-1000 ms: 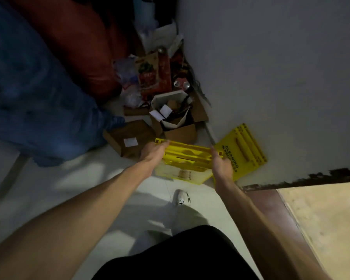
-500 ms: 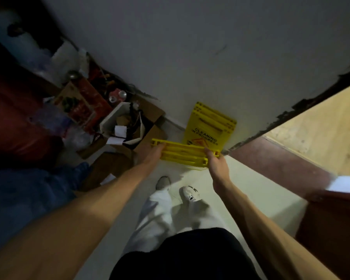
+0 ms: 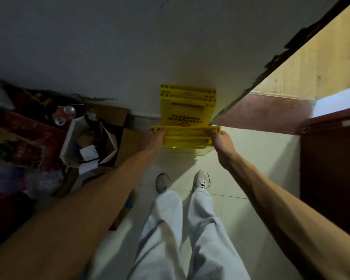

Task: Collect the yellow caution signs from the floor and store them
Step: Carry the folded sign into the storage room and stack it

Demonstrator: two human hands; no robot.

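A folded yellow caution sign hangs level in front of me, its top edge toward the wall. My left hand grips its left end and my right hand grips its right end. Just behind it, a stack of folded yellow signs leans upright against the grey wall, the front one reading "CLEANING IN PROGRESS". The held sign sits directly in front of that stack and hides its lower part.
A pile of cardboard boxes, cans and packaging fills the floor on the left by the wall. A doorway with a red-brown threshold opens on the right, next to a dark wooden door. My feet stand on pale tiles.
My view has swung right, away from the clutter, and now faces the leaning stack squarely. Both hands have carried the held sign across to just in front of that stack.
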